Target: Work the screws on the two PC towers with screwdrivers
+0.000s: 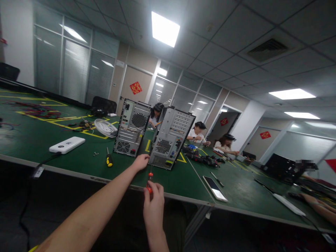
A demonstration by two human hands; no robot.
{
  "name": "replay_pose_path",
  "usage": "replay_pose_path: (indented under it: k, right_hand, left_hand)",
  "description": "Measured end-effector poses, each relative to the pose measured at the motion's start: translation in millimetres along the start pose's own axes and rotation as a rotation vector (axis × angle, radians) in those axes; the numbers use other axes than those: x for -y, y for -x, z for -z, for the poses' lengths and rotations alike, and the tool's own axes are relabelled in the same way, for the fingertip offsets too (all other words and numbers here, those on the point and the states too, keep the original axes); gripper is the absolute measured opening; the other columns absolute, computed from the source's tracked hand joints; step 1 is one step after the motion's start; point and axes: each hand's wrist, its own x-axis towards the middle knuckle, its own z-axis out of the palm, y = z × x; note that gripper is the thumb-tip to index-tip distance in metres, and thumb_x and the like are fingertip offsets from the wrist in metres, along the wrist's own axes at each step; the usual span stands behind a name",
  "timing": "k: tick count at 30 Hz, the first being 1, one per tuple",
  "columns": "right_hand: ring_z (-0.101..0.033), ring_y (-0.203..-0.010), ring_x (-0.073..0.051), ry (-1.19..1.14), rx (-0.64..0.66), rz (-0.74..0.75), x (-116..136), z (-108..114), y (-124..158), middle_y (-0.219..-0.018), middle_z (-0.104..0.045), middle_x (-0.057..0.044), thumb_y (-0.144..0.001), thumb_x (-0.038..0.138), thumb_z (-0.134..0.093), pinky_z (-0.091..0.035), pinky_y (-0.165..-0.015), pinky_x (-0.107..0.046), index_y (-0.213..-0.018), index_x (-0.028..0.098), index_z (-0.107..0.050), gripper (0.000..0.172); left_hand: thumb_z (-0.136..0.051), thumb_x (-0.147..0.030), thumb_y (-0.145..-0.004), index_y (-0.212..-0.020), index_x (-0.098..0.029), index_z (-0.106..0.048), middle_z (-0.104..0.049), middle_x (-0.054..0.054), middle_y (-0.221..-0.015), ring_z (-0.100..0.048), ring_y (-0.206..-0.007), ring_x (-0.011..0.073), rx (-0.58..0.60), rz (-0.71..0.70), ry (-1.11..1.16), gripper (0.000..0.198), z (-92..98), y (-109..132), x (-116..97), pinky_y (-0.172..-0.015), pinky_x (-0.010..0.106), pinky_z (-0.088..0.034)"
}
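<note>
The right hand [153, 197] is closed around a red screwdriver [149, 182], its tip toward the nearer computer case [169, 138]. The left hand [141, 161], loosely curled, touches that case's lower corner on the table [78, 157].

No text is legible; red door signs [135, 88] bear an unreadable gold character.

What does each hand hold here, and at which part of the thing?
The right hand grips a red-handled screwdriver by its handle. The left hand rests against the lower edge of the nearer computer case; a real grip cannot be told.
</note>
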Motion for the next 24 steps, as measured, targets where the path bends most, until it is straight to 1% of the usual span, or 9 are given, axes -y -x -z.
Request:
replay_pose_path:
  k: [2, 4, 8, 13, 20, 24]
  right_hand:
    - [-0.07, -0.107, -0.026, 0.02, -0.004, 0.008, 1.3, -0.4, 0.5, -0.12, -0.063, -0.012, -0.095, 0.024, -0.059, -0.056, -0.096, -0.036, -0.117, 0.022, -0.076, 0.028]
    - [-0.07, -0.109, -0.026, 0.038, -0.017, 0.023, 3.1, -0.5, 1.1, -0.122, -0.062, -0.012, -0.091, 0.019, -0.06, -0.055, -0.098, -0.036, -0.119, 0.022, -0.075, 0.031]
    - [-0.07, -0.109, -0.025, 0.053, -0.029, 0.042, 6.0, 0.2, 1.2, -0.123, -0.062, -0.012, -0.088, 0.011, -0.055, -0.055, -0.097, -0.035, -0.121, 0.021, -0.073, 0.04]
    - [-0.07, -0.108, -0.025, 0.036, -0.026, 0.037, 6.6, 0.6, 1.0, -0.122, -0.063, -0.012, -0.09, 0.012, -0.053, -0.056, -0.094, -0.035, -0.122, 0.021, -0.071, 0.038]
    - [-0.07, -0.108, -0.026, 0.015, -0.015, 0.023, 4.2, 0.1, 2.2, -0.121, -0.064, -0.012, -0.09, 0.014, -0.053, -0.056, -0.094, -0.037, -0.122, 0.022, -0.07, 0.037]
    - [-0.07, -0.107, -0.027, -0.011, -0.012, 0.002, 3.0, -0.5, 2.3, -0.121, -0.066, -0.012, -0.09, 0.016, -0.056, -0.057, -0.091, -0.038, -0.127, 0.021, -0.068, 0.039]
  left_hand:
    - [-0.049, -0.016, -0.093, -0.114, -0.015, -0.08, -0.079, 0.011, -0.12, -0.071, -0.113, 0.0242, 0.005, 0.002, -0.013, 0.037, 0.3, 0.3, -1.3, -0.103, 0.032, -0.051]
    - [-0.049, -0.016, -0.093, -0.114, -0.015, -0.08, -0.079, 0.011, -0.12, -0.071, -0.114, 0.0243, 0.006, 0.001, -0.024, 0.037, 0.7, 0.9, -3.0, -0.104, 0.031, -0.05]
    - [-0.049, -0.016, -0.094, -0.114, -0.015, -0.08, -0.078, 0.01, -0.121, -0.07, -0.115, 0.0243, 0.0, 0.007, -0.027, 0.037, 1.0, 2.0, -4.6, -0.103, 0.031, -0.05]
    - [-0.049, -0.016, -0.094, -0.111, -0.015, -0.08, -0.079, 0.009, -0.119, -0.071, -0.112, 0.0235, -0.007, -0.002, -0.015, 0.036, 0.2, 1.7, -2.8, -0.101, 0.03, -0.05]
    - [-0.049, -0.017, -0.094, -0.11, -0.016, -0.08, -0.079, 0.009, -0.118, -0.071, -0.11, 0.0231, -0.004, 0.005, 0.007, 0.035, -0.4, 0.4, -0.5, -0.1, 0.03, -0.051]
    - [-0.049, -0.018, -0.094, -0.111, -0.016, -0.08, -0.079, 0.009, -0.117, -0.071, -0.109, 0.0234, 0.004, -0.004, 0.011, 0.036, -0.2, 0.0, 1.1, -0.099, 0.031, -0.052]
